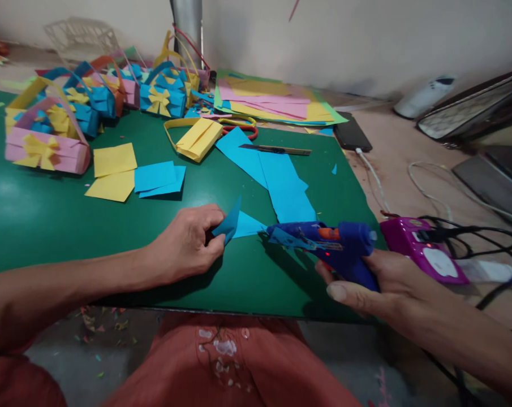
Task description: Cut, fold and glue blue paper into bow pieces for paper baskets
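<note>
My left hand [192,240] pinches a folded piece of blue paper [245,225] between thumb and fingers, just above the green table. In my right hand [374,288] is a dark blue hot glue gun [349,254] with a small red light lit. The gun's nozzle points left and meets, or nearly meets, the right-hand tip of the blue paper; I cannot tell which. Beyond my hands lie larger blue paper strips [283,183] with a cutter knife [276,150] across them. Left of these sits a yellow paper bag [200,138] with a strap.
Small yellow cards [113,164] and blue cards [158,177] lie left of centre. Finished paper baskets [47,150] crowd the back left. Scissors [241,129], coloured sheets [264,99] and a phone [352,133] lie behind. A purple power strip [425,251] with black cables stands right.
</note>
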### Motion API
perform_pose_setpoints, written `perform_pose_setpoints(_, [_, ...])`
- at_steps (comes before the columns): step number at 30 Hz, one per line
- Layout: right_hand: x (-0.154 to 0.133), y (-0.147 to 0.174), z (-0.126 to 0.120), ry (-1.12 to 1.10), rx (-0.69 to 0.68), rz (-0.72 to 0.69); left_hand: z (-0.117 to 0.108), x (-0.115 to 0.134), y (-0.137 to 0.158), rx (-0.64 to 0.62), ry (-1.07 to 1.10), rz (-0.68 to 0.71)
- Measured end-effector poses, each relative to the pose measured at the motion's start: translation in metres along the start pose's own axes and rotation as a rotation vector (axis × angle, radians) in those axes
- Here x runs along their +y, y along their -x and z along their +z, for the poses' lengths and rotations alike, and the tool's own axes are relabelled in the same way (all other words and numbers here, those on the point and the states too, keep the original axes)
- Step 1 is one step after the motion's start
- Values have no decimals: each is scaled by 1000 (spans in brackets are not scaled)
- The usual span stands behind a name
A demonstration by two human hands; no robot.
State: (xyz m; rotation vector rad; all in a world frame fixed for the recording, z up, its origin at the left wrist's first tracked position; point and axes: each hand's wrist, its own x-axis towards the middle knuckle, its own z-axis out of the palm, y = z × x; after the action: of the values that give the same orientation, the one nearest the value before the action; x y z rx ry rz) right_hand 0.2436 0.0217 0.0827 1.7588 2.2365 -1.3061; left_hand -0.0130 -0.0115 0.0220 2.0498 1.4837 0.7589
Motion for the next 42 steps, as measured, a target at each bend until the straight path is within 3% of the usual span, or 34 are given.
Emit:
perform_pose_setpoints(31, [12, 4, -6, 45, 73, -27, -1, 2, -1, -11, -42, 2])
perform_pose_setpoints(37, [12, 6, -6, 38, 183, -13, -1, 2, -1, -4, -46, 16])
perform_pose_setpoints(42, [10, 7, -7, 10, 227, -31, -5, 6, 3, -40, 72, 77])
